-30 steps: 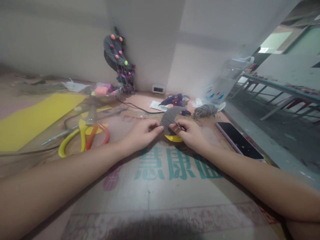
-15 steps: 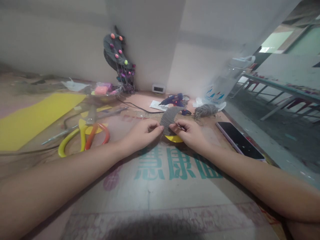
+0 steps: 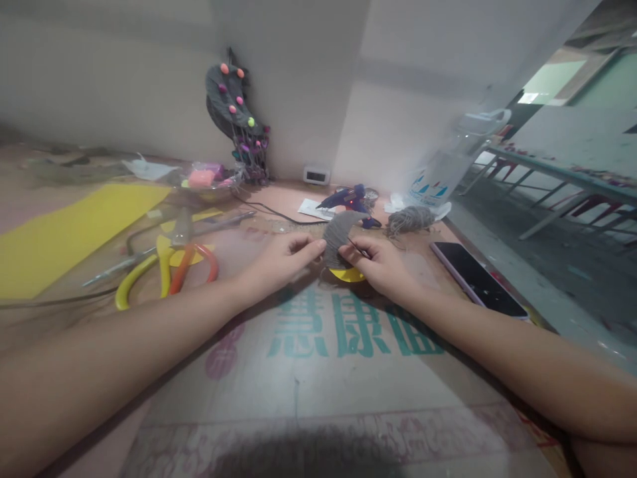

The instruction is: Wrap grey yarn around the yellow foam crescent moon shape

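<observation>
A small crescent moon, cut from yellow card, is wrapped in grey yarn over most of its length; bare yellow shows at its lower tip. My right hand grips it from the right, thumb pressed on the wrapped face, with a dark strand of yarn by the fingers. At its left edge, my left hand is closed, thumb against the curled fingers. Whether those fingers pinch the card's edge or a strand is hard to make out. The crescent is held upright above the printed board.
Scissors and a yellow sheet lie left. Behind stand a larger decorated grey crescent, a small digital display and a blue glue gun. A yarn ball, water bottle and phone are right.
The crescent has shifted slightly to the right in my right hand. My left hand's fingers have straightened a little and moved slightly, staying at its left edge.
</observation>
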`<state>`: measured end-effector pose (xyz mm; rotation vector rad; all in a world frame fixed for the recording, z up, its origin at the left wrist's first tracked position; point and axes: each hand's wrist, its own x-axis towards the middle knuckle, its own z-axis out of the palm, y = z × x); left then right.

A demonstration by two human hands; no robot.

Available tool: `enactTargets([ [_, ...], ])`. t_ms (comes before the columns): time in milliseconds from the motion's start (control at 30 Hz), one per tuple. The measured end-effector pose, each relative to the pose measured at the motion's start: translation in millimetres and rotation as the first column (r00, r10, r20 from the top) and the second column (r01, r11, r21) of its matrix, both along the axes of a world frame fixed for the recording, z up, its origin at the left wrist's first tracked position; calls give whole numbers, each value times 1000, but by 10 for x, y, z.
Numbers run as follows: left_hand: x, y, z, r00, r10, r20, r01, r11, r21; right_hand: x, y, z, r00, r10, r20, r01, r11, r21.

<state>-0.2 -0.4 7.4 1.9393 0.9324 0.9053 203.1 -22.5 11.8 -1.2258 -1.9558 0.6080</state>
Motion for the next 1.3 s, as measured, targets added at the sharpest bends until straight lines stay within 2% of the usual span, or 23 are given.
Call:
enactTargets([
  [133,8,2,-2,998,32,-56,-33,999,-29,8,0,-12,1000,2,26,-1,1000,-26],
  [500,3,7,-34,998,-19,-59,18,1000,-24,2,-15,-6,999,4,40,-5,1000,14],
  [800,4,-14,-2,993,-4,-118,10,999,50,1,-5,-4,999,-8,32,8,1000,1],
  [1033,3,-20,4,995,-31,-92,35,999,37,-4,-13,-7,1000,-2,8,2,1000,-5],
  [1300,8,-13,-2,997,-11,-77,13,1000,20,-5,3,-15,1000,-25,8,25,1000,12],
])
